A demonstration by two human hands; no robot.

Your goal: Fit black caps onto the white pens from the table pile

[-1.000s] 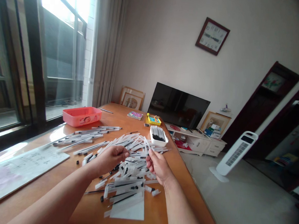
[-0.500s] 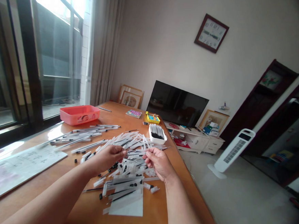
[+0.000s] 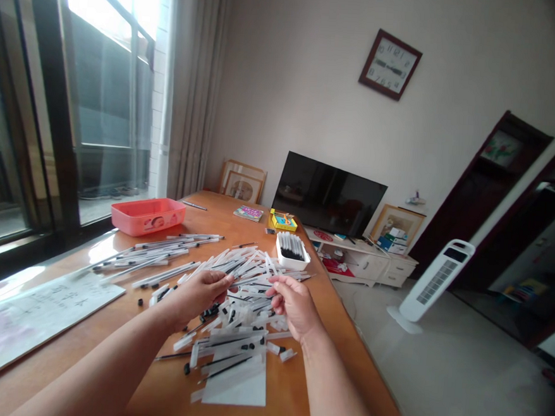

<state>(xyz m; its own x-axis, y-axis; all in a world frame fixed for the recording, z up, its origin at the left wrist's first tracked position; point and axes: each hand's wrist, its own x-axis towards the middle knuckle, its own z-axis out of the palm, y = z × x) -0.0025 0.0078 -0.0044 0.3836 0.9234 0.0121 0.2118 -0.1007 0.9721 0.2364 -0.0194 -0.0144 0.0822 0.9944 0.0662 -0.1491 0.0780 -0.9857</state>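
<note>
My left hand [image 3: 205,292] is above a heap of pen parts, its thumb and forefinger pinched together. Whatever thin piece lies between those fingertips blends into the heap behind. Facing it, my right hand [image 3: 294,301] also has thumb and forefinger closed, on something too small to make out. A short gap separates the two hands. Under and between them spread clear pen barrels [image 3: 250,260], black ink refills [image 3: 225,369], clear caps [image 3: 238,319] and small black plugs [image 3: 187,369]. Part of the heap lies on a white sheet [image 3: 245,393].
Behind the heap stands a white box [image 3: 292,263] of black-ended pens. Assembled-looking pens [image 3: 155,250] lie left, near a red plastic basket [image 3: 148,217]. A white board [image 3: 36,324] is at front left. A yellow box [image 3: 283,221] and booklet [image 3: 248,213] sit far back.
Both hands stay in nearly the same place, still pinching. A small dark piece seen at my left fingertips earlier no longer stands out. The view has shifted slightly.
</note>
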